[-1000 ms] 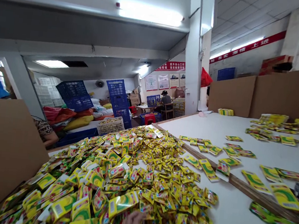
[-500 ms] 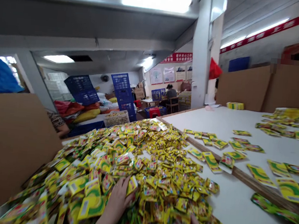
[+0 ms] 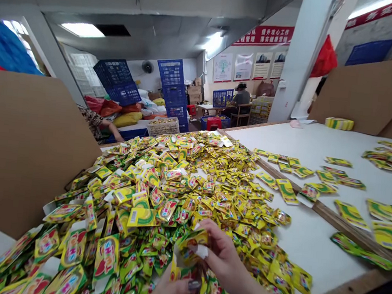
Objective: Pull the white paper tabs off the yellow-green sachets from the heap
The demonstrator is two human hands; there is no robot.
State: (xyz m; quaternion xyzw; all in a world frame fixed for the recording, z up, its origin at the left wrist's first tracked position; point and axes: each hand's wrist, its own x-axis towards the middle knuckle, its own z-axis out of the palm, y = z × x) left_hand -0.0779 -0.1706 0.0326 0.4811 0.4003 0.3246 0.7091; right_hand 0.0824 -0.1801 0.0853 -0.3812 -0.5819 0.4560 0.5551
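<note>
At the lower middle, my left hand [image 3: 170, 288] is closed around a small yellow box [image 3: 184, 273], dark thumbnail toward me. My right hand [image 3: 222, 253], with white tape on its thumb, pinches a yellow sachet [image 3: 191, 244] right at the upper end of that box. How far the sachet sits inside the box is hidden by my fingers. Around both hands spreads a big heap: printed flat boxes [image 3: 107, 256] to the left, green sachets [image 3: 154, 249] beneath, and yellow sachets [image 3: 248, 216] to the right.
A wooden strip [image 3: 334, 220] divides the white table [image 3: 311, 250]; more yellow packs [image 3: 390, 236] lie beyond it. A cardboard panel [image 3: 25, 149] stands at left. Behind it shows another person's arm [image 3: 112, 129]. Blue crates [image 3: 173, 94] and a seated person [image 3: 242, 98] are farther back.
My hands were apart, left on a yellow box over the heap, right among the yellow sachets. Now they meet at the lower middle, sachet against box. The view has tilted down.
</note>
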